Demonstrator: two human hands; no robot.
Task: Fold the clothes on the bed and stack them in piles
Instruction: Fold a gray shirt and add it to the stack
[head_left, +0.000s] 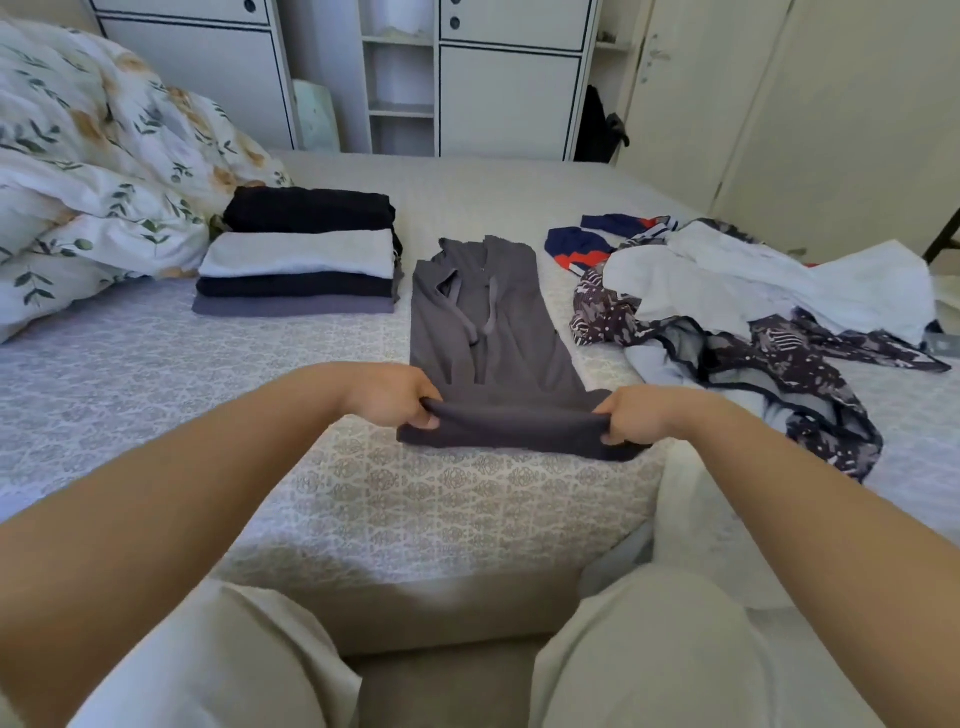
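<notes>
on the near side of a bed (156, 364) covered in a pale patterned sheet, a pair of grey drawstring trousers (488, 322) lies lengthwise, waistband and cords at the far end, legs folded together into one long strip. the left hand (395, 395) and the right hand (639, 415) each pinch a corner of the near end, fingers curled around the cloth, and that end is lifted slightly and turned over on itself

judging by this, the step in hand is the crosswise fold of the trousers: the near end is starting to come up toward the waistband. the next move seems to call for both hands carrying the end away from the body evenly, keeping the edges in line, then laying it flat and smoothing it

to the left, just beside the trousers, sits a stack of folded clothes (296, 260) in black, white, dark and grey layers. to the right lies a loose heap of unfolded clothes (753, 306), white and dark patterned pieces tangled together, so much of the task appears to remain. a floral duvet (104, 156) is bunched at the far left
</notes>
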